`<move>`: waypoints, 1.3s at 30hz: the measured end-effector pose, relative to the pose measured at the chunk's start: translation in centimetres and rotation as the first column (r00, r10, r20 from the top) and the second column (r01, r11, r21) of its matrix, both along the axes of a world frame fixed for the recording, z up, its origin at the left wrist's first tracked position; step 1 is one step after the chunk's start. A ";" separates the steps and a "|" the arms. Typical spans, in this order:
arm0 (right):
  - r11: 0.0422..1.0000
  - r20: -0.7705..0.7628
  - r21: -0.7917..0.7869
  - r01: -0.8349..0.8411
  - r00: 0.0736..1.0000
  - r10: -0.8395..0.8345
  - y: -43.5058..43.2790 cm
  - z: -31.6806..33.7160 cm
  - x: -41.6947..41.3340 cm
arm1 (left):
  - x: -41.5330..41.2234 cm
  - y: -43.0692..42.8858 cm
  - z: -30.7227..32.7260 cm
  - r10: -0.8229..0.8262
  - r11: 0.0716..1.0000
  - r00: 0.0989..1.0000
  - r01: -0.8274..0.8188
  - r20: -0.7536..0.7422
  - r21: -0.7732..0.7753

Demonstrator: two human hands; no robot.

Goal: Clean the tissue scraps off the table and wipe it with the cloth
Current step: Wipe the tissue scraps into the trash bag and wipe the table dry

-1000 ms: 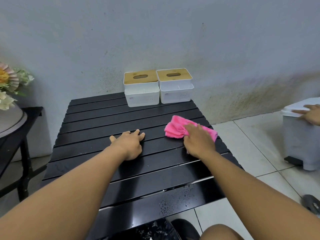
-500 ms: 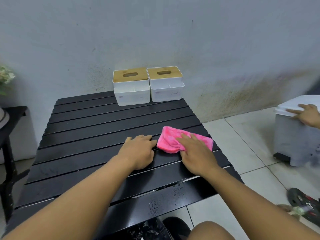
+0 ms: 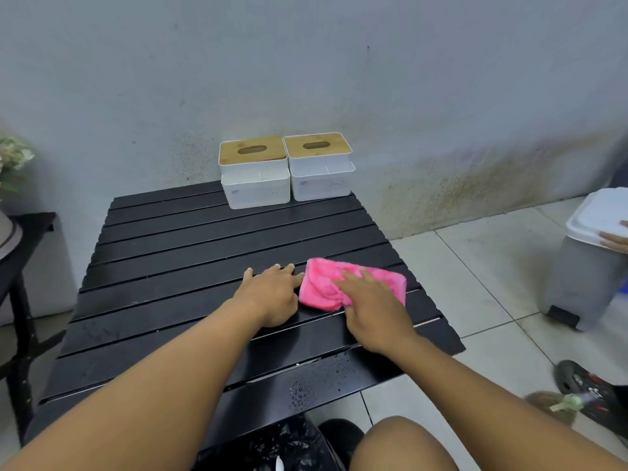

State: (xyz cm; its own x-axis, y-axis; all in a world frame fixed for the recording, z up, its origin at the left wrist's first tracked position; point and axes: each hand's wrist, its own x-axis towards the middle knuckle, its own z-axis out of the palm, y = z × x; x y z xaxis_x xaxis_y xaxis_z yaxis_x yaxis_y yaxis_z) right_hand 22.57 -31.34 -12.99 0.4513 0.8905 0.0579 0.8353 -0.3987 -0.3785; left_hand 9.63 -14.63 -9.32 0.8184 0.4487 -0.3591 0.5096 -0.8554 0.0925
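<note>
A: What's the biggest thing in view?

B: The black slatted table. No tissue scraps show on it, so I judge the wiping is the step in hand. Off it on the floor at 3 o'clock stands a grey bin with someone else's hand on the lid.

A: And on the table?

B: 2 white tissue boxes with wooden lids, side by side at 12 o'clock on the far edge. The pink cloth lies at 3 o'clock from the table's middle, near the right edge.

A: Which way does it run?

B: Its long axis goes 9 to 3 o'clock, along the slats.

A: The hands?

B: The right hand lies flat on the cloth, fingers spread and pressing. The left hand rests palm down on bare slats at the cloth's 9 o'clock end, fingers straight, touching or just beside it; holding nothing.

A: So the next stroke?

B: Most of the table lies toward 9 and 12 o'clock from the cloth, past the left hand. Water droplets sit at 6 o'clock, by the near edge.
</note>
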 end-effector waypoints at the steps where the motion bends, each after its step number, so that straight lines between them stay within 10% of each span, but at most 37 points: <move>1: 1.000 -0.019 0.001 -0.030 0.999 0.030 -0.9 -0.3 -0.3 | 0.0 0.0 0.0 0.001 1.000 1.000 -0.001 -0.004 0.000; 11: 0.978 -0.047 -0.023 0.207 0.977 -0.207 2.0 1.2 5.9 | 0.2 -0.2 -0.1 0.036 0.999 0.998 -0.036 -0.044 0.006; 21: 0.995 -0.084 -0.010 -0.097 0.992 0.095 -5.8 0.0 3.1 | 0.8 -1.0 0.4 0.054 0.998 0.995 -0.050 -0.083 0.048; 39: 0.994 -0.116 0.009 -0.107 0.987 0.108 -8.5 -0.3 3.8 | 1.7 -5.6 0.7 -0.073 0.989 0.990 0.087 -0.118 0.119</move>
